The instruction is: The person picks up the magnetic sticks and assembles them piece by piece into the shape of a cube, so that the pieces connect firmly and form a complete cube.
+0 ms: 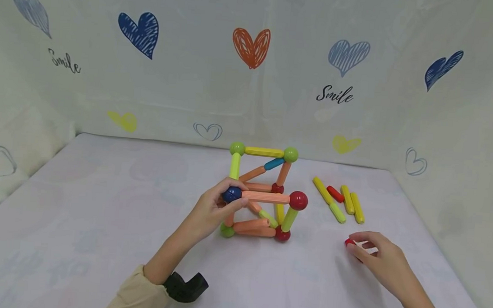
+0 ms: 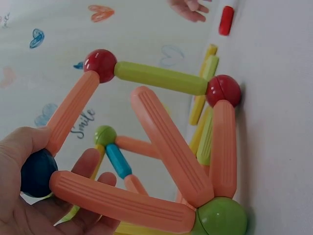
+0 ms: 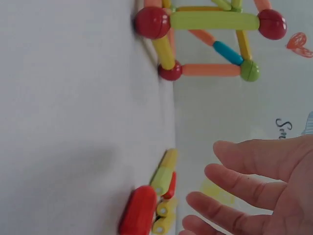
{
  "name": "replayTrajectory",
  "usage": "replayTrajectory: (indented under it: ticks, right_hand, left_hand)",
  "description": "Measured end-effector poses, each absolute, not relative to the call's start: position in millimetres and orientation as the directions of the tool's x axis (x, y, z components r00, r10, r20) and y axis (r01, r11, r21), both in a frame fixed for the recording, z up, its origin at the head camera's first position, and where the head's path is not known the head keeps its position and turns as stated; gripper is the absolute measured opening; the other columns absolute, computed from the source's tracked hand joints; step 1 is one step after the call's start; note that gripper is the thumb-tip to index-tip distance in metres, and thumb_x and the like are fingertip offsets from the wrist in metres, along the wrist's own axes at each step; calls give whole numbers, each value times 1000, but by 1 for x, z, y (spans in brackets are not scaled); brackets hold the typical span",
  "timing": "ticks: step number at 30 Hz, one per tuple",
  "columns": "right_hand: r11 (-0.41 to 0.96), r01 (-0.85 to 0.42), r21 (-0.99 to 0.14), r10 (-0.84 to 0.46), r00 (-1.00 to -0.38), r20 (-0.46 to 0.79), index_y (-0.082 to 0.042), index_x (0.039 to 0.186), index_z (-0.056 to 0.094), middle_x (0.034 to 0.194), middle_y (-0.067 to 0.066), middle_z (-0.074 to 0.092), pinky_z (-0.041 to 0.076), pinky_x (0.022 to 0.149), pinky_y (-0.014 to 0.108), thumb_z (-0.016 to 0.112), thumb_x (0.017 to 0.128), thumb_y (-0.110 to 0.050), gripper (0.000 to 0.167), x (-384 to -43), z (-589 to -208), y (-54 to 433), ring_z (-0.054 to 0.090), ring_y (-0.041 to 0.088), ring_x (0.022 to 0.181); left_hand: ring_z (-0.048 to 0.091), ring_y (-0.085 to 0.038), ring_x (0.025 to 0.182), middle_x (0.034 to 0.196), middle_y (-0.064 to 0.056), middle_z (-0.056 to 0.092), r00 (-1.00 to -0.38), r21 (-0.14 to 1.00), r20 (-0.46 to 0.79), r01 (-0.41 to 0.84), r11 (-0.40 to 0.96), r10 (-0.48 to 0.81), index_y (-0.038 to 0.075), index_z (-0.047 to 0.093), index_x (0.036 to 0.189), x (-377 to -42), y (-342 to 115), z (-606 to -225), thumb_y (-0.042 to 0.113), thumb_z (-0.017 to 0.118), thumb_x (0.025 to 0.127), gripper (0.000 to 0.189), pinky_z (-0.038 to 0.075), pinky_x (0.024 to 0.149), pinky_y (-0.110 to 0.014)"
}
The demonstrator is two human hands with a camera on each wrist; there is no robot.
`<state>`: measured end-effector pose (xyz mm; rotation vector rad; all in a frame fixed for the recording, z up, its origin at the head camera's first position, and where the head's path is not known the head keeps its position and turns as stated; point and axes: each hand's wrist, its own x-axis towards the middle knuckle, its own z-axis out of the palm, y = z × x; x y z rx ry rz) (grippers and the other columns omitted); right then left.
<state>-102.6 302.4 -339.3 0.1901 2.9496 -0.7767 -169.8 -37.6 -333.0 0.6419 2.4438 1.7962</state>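
Note:
A cube-like frame of magnetic sticks and balls stands on the table. My left hand (image 1: 210,206) grips the dark blue ball (image 1: 232,194) at its near upper left corner, thumb and fingers around it. From that ball an orange stick (image 1: 266,197) runs to a red ball (image 1: 298,200). Another orange stick (image 2: 168,142) slants up from the lower green ball (image 2: 222,218), its other end free. My right hand (image 1: 382,261) hovers over a short red stick (image 3: 139,211). In the right wrist view its fingers are extended and apart from that stick, which lies on the table.
Beyond the right hand lie a yellow stick (image 1: 322,190) end to end with a light green stick (image 1: 337,212), another red stick (image 1: 335,194) and two more yellow sticks (image 1: 357,208). A white cloth backdrop (image 1: 293,105) with printed hearts rises behind the table.

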Motion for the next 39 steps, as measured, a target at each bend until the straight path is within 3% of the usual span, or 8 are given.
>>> replayTrajectory:
  ticks: [5,10,15,22,27,34,39]
  right_hand:
    - [888,166,-428,119,-984,-134,2,119,55,112,26,52,51,74,45,67,85,-27,46,-101,-353,318,53,36,96]
    - [881,234,-411,150,-963,-226,6,121,49,101,21,52,49,67,35,69,83,-26,55,-105,-361,322,50,27,86]
    - [881,247,-405,148,-954,-259,10,119,49,85,8,55,41,61,28,68,84,-22,51,-108,-367,321,50,18,75]
    - [891,245,-381,149,-953,-265,14,114,54,82,13,51,43,62,29,67,83,-16,45,-116,-369,314,47,20,74]
    - [843,240,-481,123,-957,-262,12,114,54,85,10,55,45,63,27,68,81,-12,43,-112,-362,296,48,19,76]
    - [583,302,-755,116,-950,-291,1,120,50,94,6,62,54,74,30,70,83,-20,47,-100,-345,243,58,15,80]
    - [409,270,-871,126,-963,-239,-4,120,50,101,9,64,54,81,34,68,85,-20,42,-98,-339,209,65,17,86]
  left_hand:
    - [48,-21,85,101,-11,53,-912,923,204,300,240,355,13,53,115,-169,-38,-332,19,62,89,28,44,64,-21]
    - [48,-21,83,98,-11,52,-910,925,203,299,233,360,13,53,114,-169,-38,-334,19,62,89,27,43,62,-20]
    - [48,-21,84,102,-11,52,-911,930,195,289,225,364,13,52,115,-169,-37,-334,18,61,90,27,44,63,-20]
    - [49,-20,82,99,-11,53,-912,931,191,286,229,362,13,52,114,-169,-37,-334,20,61,90,27,44,64,-21]
    - [49,-21,84,102,-11,53,-913,931,190,284,228,360,13,53,115,-169,-36,-333,18,61,90,27,44,64,-21]
    - [49,-20,82,100,-11,54,-914,931,186,281,232,361,13,53,114,-168,-36,-333,19,61,90,26,44,64,-21]
    - [49,-21,83,99,-10,53,-916,926,189,286,247,353,13,53,114,-168,-36,-333,20,62,90,26,44,64,-21]
